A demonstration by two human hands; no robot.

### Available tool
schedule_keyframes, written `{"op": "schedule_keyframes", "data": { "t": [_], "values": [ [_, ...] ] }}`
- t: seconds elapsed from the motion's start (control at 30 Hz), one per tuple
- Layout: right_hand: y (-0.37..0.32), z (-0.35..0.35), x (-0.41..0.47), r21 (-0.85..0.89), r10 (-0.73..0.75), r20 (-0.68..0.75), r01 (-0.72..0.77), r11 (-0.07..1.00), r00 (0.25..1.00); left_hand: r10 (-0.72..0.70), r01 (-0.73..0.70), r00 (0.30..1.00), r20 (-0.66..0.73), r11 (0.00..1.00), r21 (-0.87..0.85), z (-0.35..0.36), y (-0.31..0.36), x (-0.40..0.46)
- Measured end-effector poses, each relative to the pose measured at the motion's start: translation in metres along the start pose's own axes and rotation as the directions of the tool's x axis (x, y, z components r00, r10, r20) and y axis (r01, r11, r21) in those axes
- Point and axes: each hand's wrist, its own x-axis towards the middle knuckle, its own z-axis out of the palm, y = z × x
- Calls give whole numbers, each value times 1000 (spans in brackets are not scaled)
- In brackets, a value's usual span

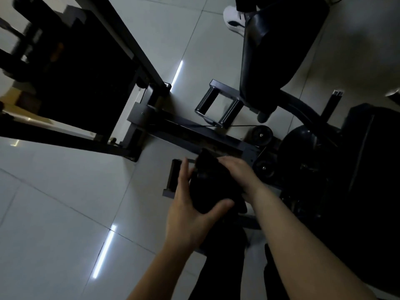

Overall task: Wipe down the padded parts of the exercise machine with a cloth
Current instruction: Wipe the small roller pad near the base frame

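A dark roller pad of the exercise machine sits low in the middle of the view. My left hand grips it from the left, fingers up along its side and thumb curled under its near end. My right hand comes in from the right and holds a black cloth over the top of the pad. In the dim light, cloth and pad are hard to tell apart. A long black padded seat stands at the upper right, away from both hands.
The machine's grey base frame runs across the glossy tiled floor, with two black pulleys to the right. A dark weight-stack frame fills the upper left. Another black pad is far right. A person's white shoe is at the top.
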Motion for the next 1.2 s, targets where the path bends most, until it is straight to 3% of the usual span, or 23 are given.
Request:
{"op": "schedule_keyframes", "data": {
  "t": [0.1,0.2,0.27,0.33,0.43,0.5,0.6,0.7,0.77,0.9,1.03,1.17,1.2],
  "values": [
    [26,-3,30,0,172,22,-172,985,985,56,-60,997,44,994,94,0,-3,-1],
    [45,-6,46,-115,217,-28,-219,969,976,67,-79,995,68,975,206,0,-1,3],
    [57,-7,52,-46,222,-102,-228,973,970,92,-124,990,108,929,348,0,3,11],
    [64,-5,34,139,260,-180,-237,961,949,115,-145,988,100,907,394,2,8,16],
    [60,-5,-11,392,67,-38,-47,919,997,104,-115,993,50,936,333,4,11,16],
    [54,-3,-9,400,-19,0,18,916,1000,100,-101,995,20,946,309,5,8,14],
    [51,-10,33,178,50,37,-56,982,998,72,-60,997,-42,970,234,5,6,10],
    [74,-11,80,32,305,99,-309,951,947,20,-5,995,-102,990,144,7,2,4],
    [88,-11,91,87,415,151,-430,899,897,-18,27,992,-122,997,70,8,1,0],
    [119,-16,94,176,405,139,-425,888,904,-77,79,980,-183,997,2,11,1,-4],
    [168,-25,83,269,541,142,-559,785,829,-177,150,956,-236,980,-128,14,4,-13],
    [192,-35,27,301,638,172,-657,692,751,-298,197,882,-366,937,-288,28,1,-27],
    [197,-38,20,330,633,235,-673,662,738,-331,198,855,-400,920,-337,31,-2,-29]
  ]
}}
